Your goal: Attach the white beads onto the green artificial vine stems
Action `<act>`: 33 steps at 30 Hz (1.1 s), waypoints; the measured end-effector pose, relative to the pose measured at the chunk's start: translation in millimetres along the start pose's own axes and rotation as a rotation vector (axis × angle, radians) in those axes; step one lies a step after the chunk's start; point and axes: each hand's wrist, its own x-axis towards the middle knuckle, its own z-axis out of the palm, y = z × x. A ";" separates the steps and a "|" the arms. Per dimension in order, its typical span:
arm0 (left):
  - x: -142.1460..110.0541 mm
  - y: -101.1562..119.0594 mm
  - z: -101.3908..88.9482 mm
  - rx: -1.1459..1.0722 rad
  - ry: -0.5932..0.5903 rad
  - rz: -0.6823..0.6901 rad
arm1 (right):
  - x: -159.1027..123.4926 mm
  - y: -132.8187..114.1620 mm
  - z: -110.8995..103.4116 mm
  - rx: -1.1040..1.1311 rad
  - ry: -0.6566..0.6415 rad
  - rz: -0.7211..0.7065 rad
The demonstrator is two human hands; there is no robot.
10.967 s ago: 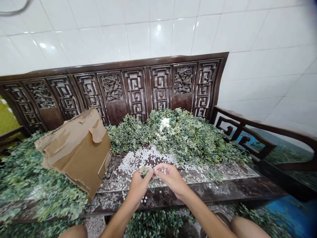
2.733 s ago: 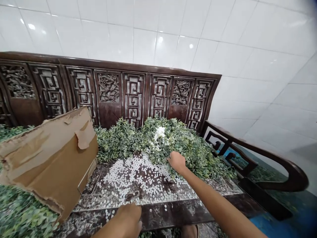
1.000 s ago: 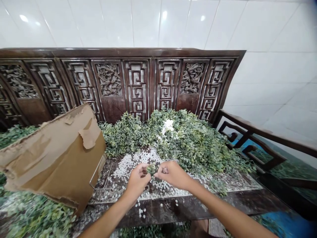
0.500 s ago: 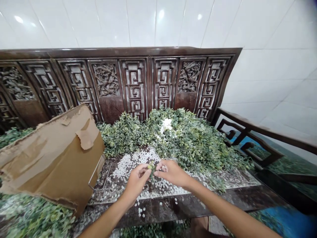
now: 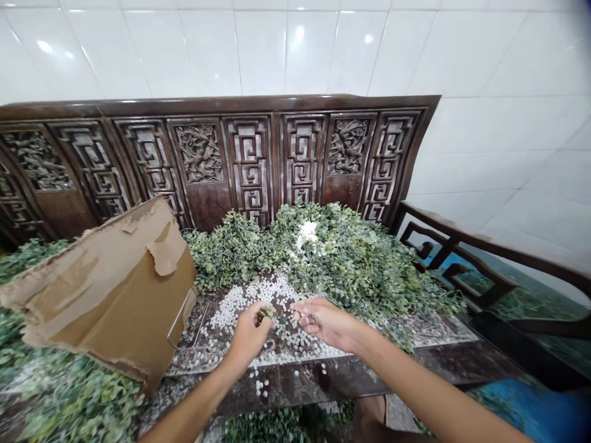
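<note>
White glazed tiles (image 5: 295,49) cover the wall, with small spots of light shining on them. Against it stands a dark wooden bench (image 5: 249,160), its high back carved with square spirals and leafy panels. A curved wooden armrest (image 5: 484,241) runs along the right end, above a blue surface (image 5: 530,403).
</note>
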 end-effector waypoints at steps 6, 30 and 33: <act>-17.8 22.1 10.6 0.059 -0.100 0.072 | -11.6 0.4 6.9 -0.046 -0.022 -0.151; -63.0 48.8 -6.9 0.071 0.265 0.146 | -39.9 7.1 45.1 -0.298 -0.046 -0.364; -64.5 48.0 -6.2 0.067 0.240 0.141 | -36.9 9.8 45.5 -0.385 -0.036 -0.379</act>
